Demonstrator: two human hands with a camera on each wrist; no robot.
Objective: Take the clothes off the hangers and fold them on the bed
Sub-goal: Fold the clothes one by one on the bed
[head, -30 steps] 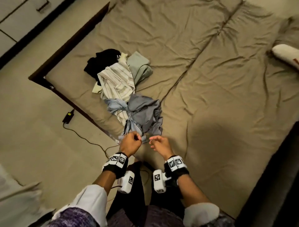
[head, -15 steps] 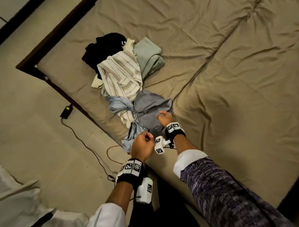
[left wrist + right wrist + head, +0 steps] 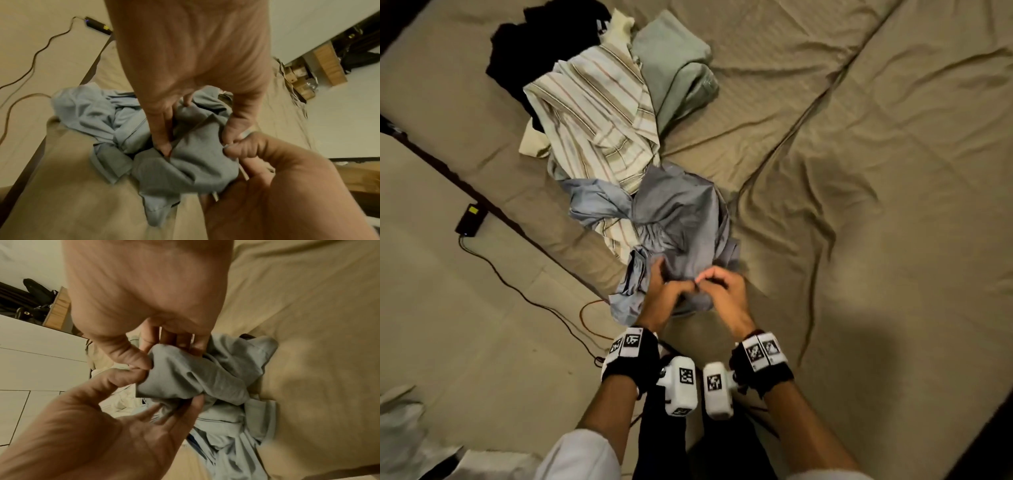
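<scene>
A crumpled grey-blue shirt (image 3: 678, 219) lies at the near edge of the bed (image 3: 859, 240). My left hand (image 3: 671, 291) and right hand (image 3: 709, 279) meet at the shirt's near end, knuckles almost touching. In the left wrist view my left hand (image 3: 195, 139) digs its fingers (image 3: 162, 129) into a fold of the shirt (image 3: 195, 165), thumb on the cloth's edge. In the right wrist view my right hand (image 3: 170, 356) pinches a bunched corner of the shirt (image 3: 185, 378) between thumb and fingers. A thin pale bar (image 3: 242, 173) shows under the cloth; I cannot tell what it is.
Behind the grey shirt lie a striped shirt (image 3: 599, 113), a folded green garment (image 3: 674, 68) and a black garment (image 3: 544, 44). Rumpled tan sheet spreads to the right. On the floor at the left lie a black adapter (image 3: 470, 219) and cables (image 3: 517, 287).
My right hand drew back from the middle of the grey shirt to its near end, beside my left hand. Both hands now bunch the cloth together, and my head has come closer.
</scene>
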